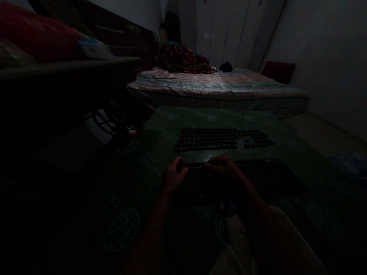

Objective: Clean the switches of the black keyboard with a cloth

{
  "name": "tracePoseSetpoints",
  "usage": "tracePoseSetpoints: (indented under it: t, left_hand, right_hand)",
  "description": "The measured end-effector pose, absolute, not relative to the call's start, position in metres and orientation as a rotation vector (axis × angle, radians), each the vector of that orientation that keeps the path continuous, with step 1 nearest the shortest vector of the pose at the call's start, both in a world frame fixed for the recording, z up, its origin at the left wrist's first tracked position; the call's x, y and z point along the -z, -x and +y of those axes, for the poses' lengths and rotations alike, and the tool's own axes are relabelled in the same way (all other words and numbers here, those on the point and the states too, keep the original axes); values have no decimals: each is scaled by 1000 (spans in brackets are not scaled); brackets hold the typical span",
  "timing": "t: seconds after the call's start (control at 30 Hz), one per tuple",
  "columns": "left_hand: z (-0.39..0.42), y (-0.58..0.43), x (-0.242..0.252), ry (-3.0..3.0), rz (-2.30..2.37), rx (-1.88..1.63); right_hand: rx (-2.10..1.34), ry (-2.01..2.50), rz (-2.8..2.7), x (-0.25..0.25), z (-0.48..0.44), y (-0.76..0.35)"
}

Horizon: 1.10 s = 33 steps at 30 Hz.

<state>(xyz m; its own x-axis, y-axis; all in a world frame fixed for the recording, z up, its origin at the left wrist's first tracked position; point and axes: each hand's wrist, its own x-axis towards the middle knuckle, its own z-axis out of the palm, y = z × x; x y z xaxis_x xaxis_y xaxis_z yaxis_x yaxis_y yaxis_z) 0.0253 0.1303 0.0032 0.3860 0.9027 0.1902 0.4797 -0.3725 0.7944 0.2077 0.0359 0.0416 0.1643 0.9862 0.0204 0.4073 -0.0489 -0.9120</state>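
A dark keyboard body [275, 173] lies on the green tabletop [155, 145] right in front of me. My left hand [173, 178] grips its left end, thumb over the top and fingers round the far corner. Over the left half of the body, at its far edge, is my right hand [225, 170]. Its fingers are pinched together, and what they hold, if anything, is lost in the dark. Beyond the body, loose black keycaps [209, 138] are laid out in rows like a keyboard layout. Much of the body's near side is in deep shadow.
A bed [229, 86] with a bundled red patterned blanket [183, 57] stands past the table. To the left, a shelf [114, 60] holds a red bag [43, 34]. A dark fan-like frame [106, 121] is beside the table. Bluish cloth [348, 164] lies at the right.
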Motion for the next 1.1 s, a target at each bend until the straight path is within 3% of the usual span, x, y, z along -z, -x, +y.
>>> tracePoseSetpoints:
  t: [0.33,0.87,1.1]
  left_hand:
    - [129,-26,-7,-2000,1188,-821]
    - [128,-26,-6,-2007,1188,-822]
    - [129,-26,-6,-2016,1203,-821]
  right_hand:
    - [-723,1665,-1483,-28,46,-204]
    - [-1078,1527,-1320,-41,32,-202]
    - [-968,1557,-1339,-38,35,-205]
